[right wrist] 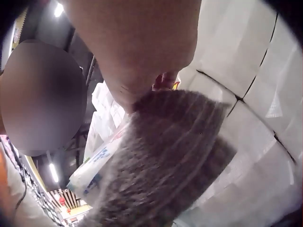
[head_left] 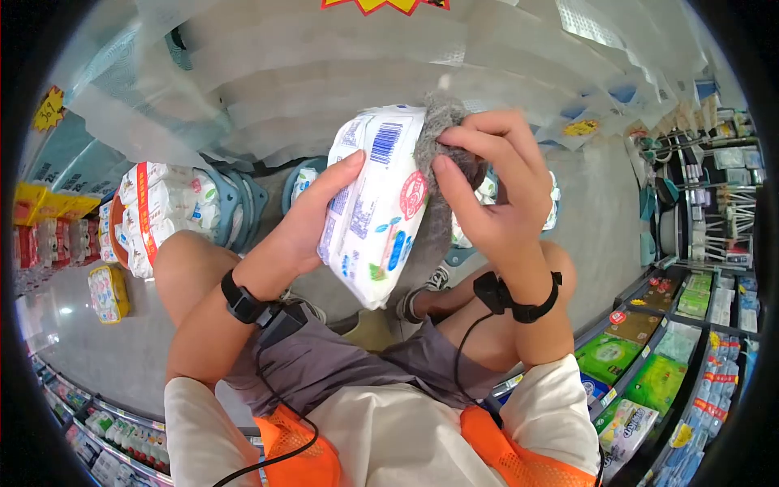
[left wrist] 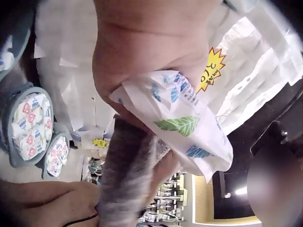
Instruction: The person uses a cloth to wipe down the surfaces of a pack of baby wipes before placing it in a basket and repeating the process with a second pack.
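A white plastic soft pack [head_left: 377, 195], printed with a barcode, a red round mark and blue and green leaves, is tilted in front of my chest. My left hand [head_left: 312, 215] grips it from the left, thumb lying across the printed face. Between the thumb and fingers of my right hand [head_left: 511, 183] is a fuzzy grey cloth [head_left: 442, 122], held against the pack's right edge. That cloth [left wrist: 125, 175] hangs down beside the pack [left wrist: 182, 125] in the left wrist view. In the right wrist view the cloth [right wrist: 163, 151] hides most of the right fingers.
Blue-grey baskets [head_left: 235, 207] of similar packs stand on the floor ahead. A yellow-edged pack [head_left: 108, 294] lies on the floor at left. Shelves of packaged goods [head_left: 657, 377] run along the right. Large translucent-wrapped stacks [head_left: 308, 73] rise in front, near my hands.
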### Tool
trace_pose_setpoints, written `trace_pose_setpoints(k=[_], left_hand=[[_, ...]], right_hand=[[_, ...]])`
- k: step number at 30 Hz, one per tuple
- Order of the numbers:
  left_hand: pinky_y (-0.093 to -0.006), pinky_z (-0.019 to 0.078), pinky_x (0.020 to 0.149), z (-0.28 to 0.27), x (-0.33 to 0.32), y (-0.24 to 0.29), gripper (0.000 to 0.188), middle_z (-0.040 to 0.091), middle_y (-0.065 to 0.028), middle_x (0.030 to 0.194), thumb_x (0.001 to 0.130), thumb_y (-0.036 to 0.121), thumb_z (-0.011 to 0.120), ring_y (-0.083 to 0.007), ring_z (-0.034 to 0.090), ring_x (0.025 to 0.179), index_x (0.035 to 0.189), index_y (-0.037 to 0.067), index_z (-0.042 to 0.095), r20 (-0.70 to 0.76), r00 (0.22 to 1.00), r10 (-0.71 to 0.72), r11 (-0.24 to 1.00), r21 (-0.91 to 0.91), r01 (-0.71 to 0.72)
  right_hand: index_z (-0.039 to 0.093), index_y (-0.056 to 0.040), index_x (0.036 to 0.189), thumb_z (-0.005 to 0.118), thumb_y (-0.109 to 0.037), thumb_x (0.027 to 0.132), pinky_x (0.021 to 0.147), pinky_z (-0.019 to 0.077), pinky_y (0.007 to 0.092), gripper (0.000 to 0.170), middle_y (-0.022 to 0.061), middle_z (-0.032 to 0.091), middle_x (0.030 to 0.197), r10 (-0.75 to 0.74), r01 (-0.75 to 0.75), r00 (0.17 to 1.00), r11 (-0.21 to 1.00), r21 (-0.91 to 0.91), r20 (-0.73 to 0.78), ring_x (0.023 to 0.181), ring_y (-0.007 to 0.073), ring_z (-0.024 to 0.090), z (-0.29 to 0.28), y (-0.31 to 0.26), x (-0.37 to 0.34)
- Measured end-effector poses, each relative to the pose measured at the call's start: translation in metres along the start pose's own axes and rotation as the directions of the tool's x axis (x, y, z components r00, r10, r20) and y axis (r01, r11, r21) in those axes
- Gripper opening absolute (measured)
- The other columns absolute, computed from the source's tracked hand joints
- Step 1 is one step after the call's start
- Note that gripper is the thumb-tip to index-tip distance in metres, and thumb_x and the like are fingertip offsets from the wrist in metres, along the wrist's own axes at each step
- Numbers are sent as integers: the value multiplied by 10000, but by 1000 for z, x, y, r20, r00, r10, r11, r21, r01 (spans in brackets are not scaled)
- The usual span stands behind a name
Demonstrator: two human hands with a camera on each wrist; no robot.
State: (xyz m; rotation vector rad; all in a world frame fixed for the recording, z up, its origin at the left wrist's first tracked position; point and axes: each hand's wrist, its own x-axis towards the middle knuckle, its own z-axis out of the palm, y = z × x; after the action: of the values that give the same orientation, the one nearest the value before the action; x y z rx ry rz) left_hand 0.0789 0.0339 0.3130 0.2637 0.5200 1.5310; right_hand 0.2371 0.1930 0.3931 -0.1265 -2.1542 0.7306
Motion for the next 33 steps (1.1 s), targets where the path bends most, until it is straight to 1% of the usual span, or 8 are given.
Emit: trace_pose_setpoints(k=[5,15,19,22,24,27,30,33], left_hand=[[-378,622,954,9,-7,3,570,702,-102,1320,1058,328,695,-192,733,1137,1498,22,499,-94,989,117,962,259,-89],[-343,591,966,17,-3,4,601,695,-101,1305,955,168,829,-161,705,1150,1433,-3,508,-141,928,346,775,600,-198],[-341,578,985,17,-1,0,639,693,-115,1300,915,125,863,-169,690,1180,1425,-8,500,-93,867,490,674,670,-310],[-341,566,1003,19,-4,1,682,688,-121,1297,876,122,901,-179,682,1195,1411,-10,499,-32,805,592,441,849,-290],[-342,563,1009,24,-4,2,701,686,-122,1299,853,116,920,-183,682,1194,1400,-10,500,-33,802,597,479,816,-323],[-341,561,1014,33,-5,2,709,685,-122,1299,834,104,933,-187,683,1192,1387,-12,505,-12,782,623,474,802,-365],[-341,564,1009,34,-6,2,709,687,-125,1297,834,97,932,-189,684,1190,1389,-14,505,-13,776,631,484,787,-381],[-343,569,1002,31,-5,3,699,687,-129,1300,845,98,923,-190,687,1187,1395,-14,507,-56,772,633,525,764,-375]], right_hand=[[753,-8,1148,755,58,882,694,489,247,274,76,651,1092,170,-165,985,970,178,-8,831,115,596,6,5,-8],[642,59,1230,719,-22,974,886,458,277,279,89,624,1149,367,-379,923,816,437,115,965,137,552,6,2,-10],[641,46,1166,759,-33,959,829,464,267,251,68,638,1075,392,-433,901,797,421,185,922,115,552,4,13,-9],[647,30,1133,790,-37,944,788,464,259,246,38,640,1020,470,-536,844,751,385,258,900,94,555,-5,13,-7],[649,19,1117,809,-36,933,762,460,253,250,20,637,991,499,-563,827,734,380,260,890,82,559,-9,12,-5],[654,13,1113,778,-42,959,813,459,245,205,25,646,1068,326,-373,927,836,403,183,962,82,568,-17,23,-4],[657,1,1107,741,-50,985,872,450,237,156,38,647,1151,460,-327,887,693,643,-45,1030,89,565,-14,17,-1],[626,-22,1151,705,-66,1015,897,456,234,164,48,644,1184,455,-313,890,655,688,-29,1054,82,566,-23,9,7]])
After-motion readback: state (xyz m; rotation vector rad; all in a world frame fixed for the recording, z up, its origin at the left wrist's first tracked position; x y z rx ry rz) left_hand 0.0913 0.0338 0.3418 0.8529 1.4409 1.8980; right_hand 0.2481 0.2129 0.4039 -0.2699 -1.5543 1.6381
